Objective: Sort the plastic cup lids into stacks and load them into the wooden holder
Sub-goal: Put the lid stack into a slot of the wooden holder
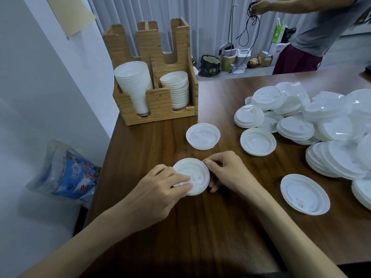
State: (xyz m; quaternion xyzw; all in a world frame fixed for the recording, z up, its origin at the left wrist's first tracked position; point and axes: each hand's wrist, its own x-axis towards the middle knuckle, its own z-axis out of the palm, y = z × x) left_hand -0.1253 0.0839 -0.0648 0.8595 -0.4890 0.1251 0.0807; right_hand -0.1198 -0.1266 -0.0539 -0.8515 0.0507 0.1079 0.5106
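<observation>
Wooden holder (160, 109) stood at eleven o'clock on the brown table (200, 227), near its left edge. Its two front slots held white lids: a taller stack (134, 85) on the left and a shorter stack (176, 89) on the right. I could not see into the rear slots.

At six o'clock I held one lid (195, 173) on the tabletop. My left hand (160, 185) curled over its rim and my right hand (226, 171) pinched the opposite edge.

An upturned lid (202, 136) lay at twelve and a loose pile (321, 125) at two.

Off the table at nine, a blue-printed bag (74, 177) bore red characters I could not read.

Bare wood lay between my hands and the holder.
</observation>
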